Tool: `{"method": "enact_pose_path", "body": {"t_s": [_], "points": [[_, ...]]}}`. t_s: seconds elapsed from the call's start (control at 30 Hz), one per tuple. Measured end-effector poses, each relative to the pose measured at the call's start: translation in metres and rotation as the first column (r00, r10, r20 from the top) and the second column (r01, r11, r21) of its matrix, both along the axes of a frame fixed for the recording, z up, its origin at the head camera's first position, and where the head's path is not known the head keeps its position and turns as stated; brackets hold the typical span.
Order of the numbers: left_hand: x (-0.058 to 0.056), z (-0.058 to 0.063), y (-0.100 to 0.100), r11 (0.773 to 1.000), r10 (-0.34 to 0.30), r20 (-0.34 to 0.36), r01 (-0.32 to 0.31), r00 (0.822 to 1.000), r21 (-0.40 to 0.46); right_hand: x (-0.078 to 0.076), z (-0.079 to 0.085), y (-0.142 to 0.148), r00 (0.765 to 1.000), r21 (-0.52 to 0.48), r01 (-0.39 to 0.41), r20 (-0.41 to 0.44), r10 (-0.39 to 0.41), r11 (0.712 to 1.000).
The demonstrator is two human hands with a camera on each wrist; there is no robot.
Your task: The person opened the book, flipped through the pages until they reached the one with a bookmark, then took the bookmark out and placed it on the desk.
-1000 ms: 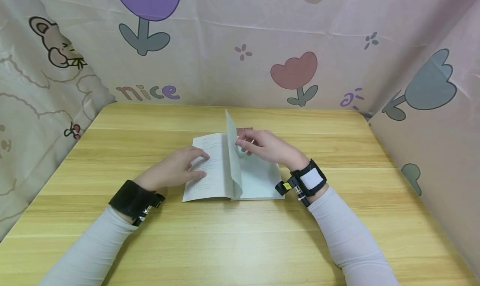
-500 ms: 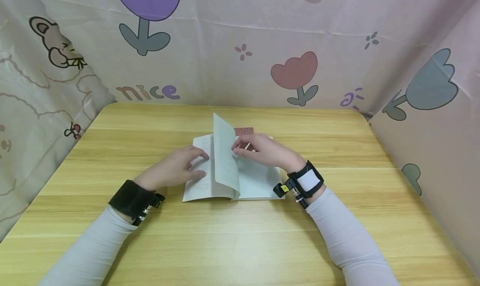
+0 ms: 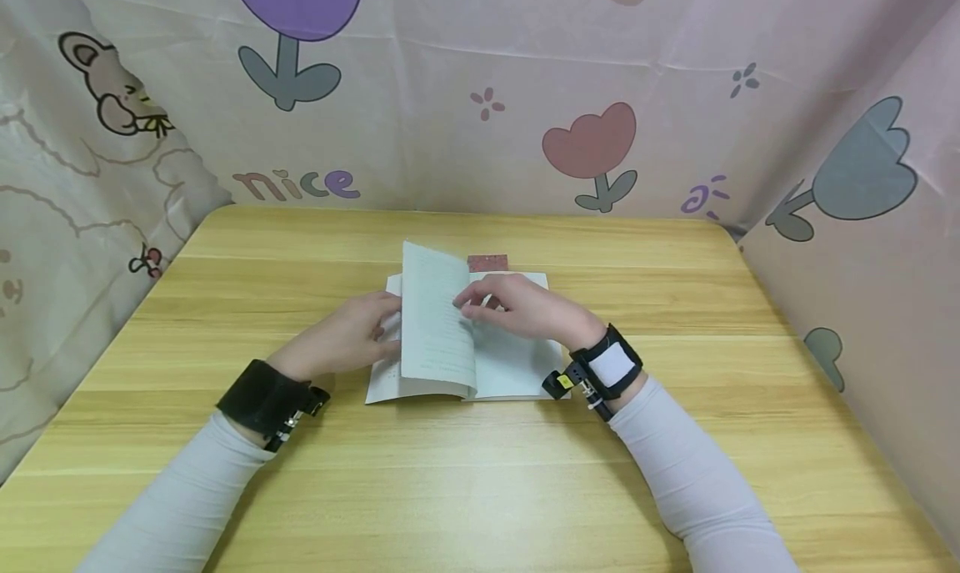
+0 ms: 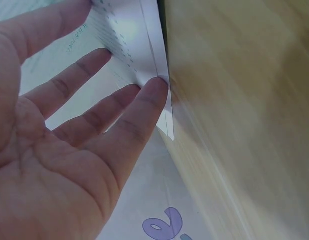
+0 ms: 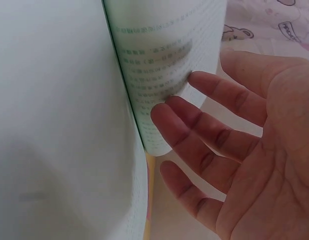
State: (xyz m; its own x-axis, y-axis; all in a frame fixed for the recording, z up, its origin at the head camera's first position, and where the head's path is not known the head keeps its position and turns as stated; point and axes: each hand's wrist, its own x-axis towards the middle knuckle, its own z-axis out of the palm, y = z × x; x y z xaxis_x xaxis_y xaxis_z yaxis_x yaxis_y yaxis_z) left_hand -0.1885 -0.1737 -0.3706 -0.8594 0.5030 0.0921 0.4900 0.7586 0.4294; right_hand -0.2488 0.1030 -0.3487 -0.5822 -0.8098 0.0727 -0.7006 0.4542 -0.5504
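Note:
A paperback book or notebook (image 3: 517, 369) lies spread open on the table, its right page blank and its left page lined with writing. One printed leaf (image 3: 437, 323) stands lifted and leans over to the left. My right hand (image 3: 532, 308) touches that leaf with loosely bent fingers; in the right wrist view the fingertips (image 5: 162, 112) meet the curved paper. My left hand (image 3: 337, 335) rests on the left page, fingers spread and nearly straight. The lifted leaf hides its fingertips in the head view, while the left wrist view shows them (image 4: 157, 90) on the page edge.
A dark red rectangular piece (image 3: 487, 263) sticks out past the book's far edge. The wooden table (image 3: 480, 490) ends at a printed cloth backdrop (image 3: 450, 139), which also hangs along both sides. Black straps with small cameras (image 3: 607, 364) circle both wrists.
The leaf has swung from upright over to the left, now covering the left fingertips. My right hand has followed it slightly left and toward me. The left hand has stayed put.

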Motion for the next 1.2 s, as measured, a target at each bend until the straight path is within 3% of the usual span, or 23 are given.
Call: {"method": "enact_pose_path", "body": {"t_s": [0.17,0.53,0.8,1.2], "points": [[0.0,-0.001,-0.001,1.0,-0.007,0.0,0.007,1.0,0.028,0.002,-0.003,-0.004,0.999,0.004,-0.031,-0.015,0.031,1.0],[-0.001,-0.001,-0.001,0.997,-0.017,0.013,0.016,1.0,0.078,0.006,-0.009,-0.009,1.0,0.037,-0.018,-0.011,0.018,0.999],[-0.003,-0.001,-0.006,0.99,0.001,0.1,-0.015,0.995,0.14,0.008,-0.01,-0.013,1.0,0.061,-0.028,-0.011,0.029,0.998],[-0.011,-0.003,-0.015,0.973,0.037,0.155,-0.071,0.987,0.221,0.009,-0.014,-0.016,1.0,0.059,-0.029,-0.006,0.03,0.998]]}}
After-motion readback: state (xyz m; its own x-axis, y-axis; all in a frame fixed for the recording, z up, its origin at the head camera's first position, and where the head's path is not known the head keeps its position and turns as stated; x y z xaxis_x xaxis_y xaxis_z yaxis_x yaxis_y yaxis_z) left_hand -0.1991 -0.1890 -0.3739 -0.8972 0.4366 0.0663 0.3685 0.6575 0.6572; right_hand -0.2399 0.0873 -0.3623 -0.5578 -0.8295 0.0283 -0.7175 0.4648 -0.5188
